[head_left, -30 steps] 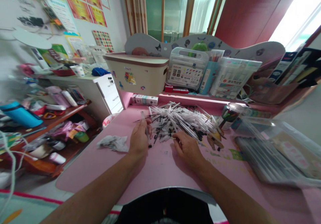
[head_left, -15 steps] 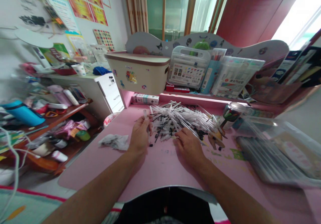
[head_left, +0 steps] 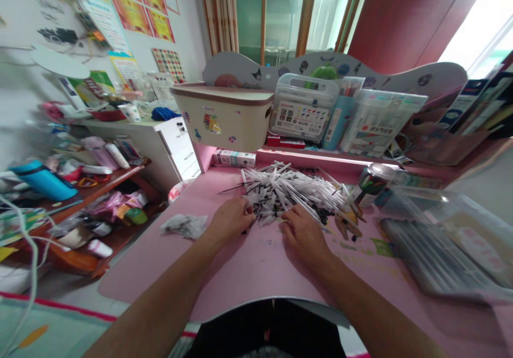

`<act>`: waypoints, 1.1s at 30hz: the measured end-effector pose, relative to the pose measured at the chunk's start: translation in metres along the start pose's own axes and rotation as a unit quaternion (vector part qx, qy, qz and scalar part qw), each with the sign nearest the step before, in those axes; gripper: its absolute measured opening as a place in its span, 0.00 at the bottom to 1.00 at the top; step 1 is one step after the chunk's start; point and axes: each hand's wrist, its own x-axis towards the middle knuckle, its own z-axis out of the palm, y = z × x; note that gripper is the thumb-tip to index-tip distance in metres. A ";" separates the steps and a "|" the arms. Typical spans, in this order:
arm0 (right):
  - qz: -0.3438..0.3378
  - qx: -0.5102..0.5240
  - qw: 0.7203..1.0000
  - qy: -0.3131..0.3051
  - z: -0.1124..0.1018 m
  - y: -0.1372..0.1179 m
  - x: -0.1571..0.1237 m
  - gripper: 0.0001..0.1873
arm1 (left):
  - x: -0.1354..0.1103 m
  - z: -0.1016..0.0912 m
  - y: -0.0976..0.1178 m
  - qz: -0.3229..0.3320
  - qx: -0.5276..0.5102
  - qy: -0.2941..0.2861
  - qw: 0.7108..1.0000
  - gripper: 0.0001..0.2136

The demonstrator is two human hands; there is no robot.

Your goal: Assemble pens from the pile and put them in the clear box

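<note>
Bright daylight – window glare, edges warped.

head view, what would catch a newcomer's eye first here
A big heap of white pen tubes lies mid-way back on the pink desk, with the left hand and right hand at its near edge. Behind it a cream storage box sits on the shelf; a crumpled tissue lies left of the hands.

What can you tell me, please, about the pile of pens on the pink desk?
The pile of pens is a loose heap of slim, clear-white plastic barrels with black tips and thin dark refills mixed in, lying criss-crossed and mostly flat. It sits mid-desk, below the pink shelf. The left hand and right hand both touch its near edge; a can stands at its right end.
</note>
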 end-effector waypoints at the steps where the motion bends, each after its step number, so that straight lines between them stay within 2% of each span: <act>1: -0.001 0.004 1.000 0.002 0.000 0.000 0.000 0.08 | -0.001 0.001 0.000 0.000 0.012 -0.008 1.000 0.06; 7: 0.001 0.022 1.000 -0.016 0.000 0.000 0.001 0.08 | -0.004 0.002 0.004 0.001 0.075 -0.032 0.997 0.05; 11: 0.006 0.028 1.000 -0.006 0.001 -0.002 0.001 0.08 | -0.007 0.004 0.006 0.003 0.099 -0.049 0.994 0.04; 19: -0.004 0.037 0.999 -0.012 0.003 0.004 0.002 0.07 | -0.004 0.004 0.002 0.011 0.143 -0.102 0.984 0.03; 27: -0.004 0.049 0.999 -0.017 0.004 0.005 0.003 0.08 | -0.007 0.006 0.006 -0.012 0.118 -0.087 0.989 0.02; 33: -0.005 0.068 0.998 0.005 0.002 0.003 0.003 0.08 | -0.001 -0.001 0.005 -0.042 0.023 -0.074 0.996 0.05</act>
